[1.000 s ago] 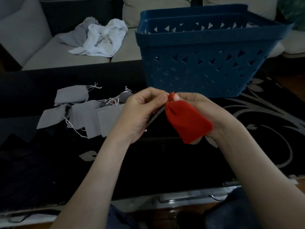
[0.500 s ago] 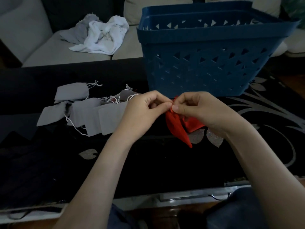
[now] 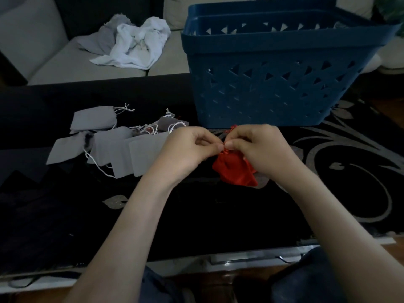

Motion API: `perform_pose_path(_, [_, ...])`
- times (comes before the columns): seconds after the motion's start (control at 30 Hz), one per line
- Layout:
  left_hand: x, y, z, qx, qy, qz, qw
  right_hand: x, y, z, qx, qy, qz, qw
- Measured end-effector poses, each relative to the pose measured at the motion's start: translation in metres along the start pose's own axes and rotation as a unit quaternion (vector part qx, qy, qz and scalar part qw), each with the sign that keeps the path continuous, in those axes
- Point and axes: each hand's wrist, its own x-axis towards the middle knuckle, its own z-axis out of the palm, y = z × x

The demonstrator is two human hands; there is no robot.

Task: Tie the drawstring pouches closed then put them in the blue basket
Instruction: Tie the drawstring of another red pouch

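Note:
A red drawstring pouch (image 3: 236,171) lies on the dark table just in front of the blue basket (image 3: 273,84). Its gathered neck sits between my two hands. My left hand (image 3: 192,149) and my right hand (image 3: 260,149) meet fingertip to fingertip and pinch the red drawstring at the neck. A loop of red cord (image 3: 232,128) pokes up behind my fingers. Several grey pouches (image 3: 122,147) with white strings lie flat in a loose pile to the left.
The black table carries a silver floral pattern (image 3: 349,154) on its right side. A sofa behind holds a crumpled white and grey cloth (image 3: 133,44). The table's near metal edge (image 3: 240,258) runs along the bottom, above my knees.
The red pouch has come down from mid-air onto the table. Both hands dropped with it and moved closer together at its neck.

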Motion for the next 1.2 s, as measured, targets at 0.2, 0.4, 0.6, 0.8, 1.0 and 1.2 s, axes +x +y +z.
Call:
perform_pose_path(0.2, [0.001,-0.003,0.014,0.183,0.062,0.06,0.979,0.002,-0.001,0.005,-0.006,0.01,0.042,0.999])
perform_pose_path(0.4, [0.003,-0.008,0.027,0.294,0.101,0.136,0.941,0.003,0.0,0.01,-0.056,0.018,0.04,0.997])
perform_pose_path(0.6, [0.003,-0.012,0.034,0.36,0.178,0.229,0.887,0.004,-0.004,0.009,-0.027,0.03,0.032,0.999])
perform_pose_path(0.8, [0.009,-0.023,0.029,0.292,0.149,0.239,0.914,0.002,-0.004,0.013,0.019,0.019,0.041,0.999])
perform_pose_path(1.0, [0.008,-0.02,0.018,0.174,0.143,0.221,0.949,0.001,-0.007,0.003,0.138,-0.026,0.006,0.99])
perform_pose_path(1.2, [0.004,-0.017,0.017,0.119,0.125,0.21,0.962,0.0,-0.002,0.003,0.065,-0.025,-0.049,0.996])
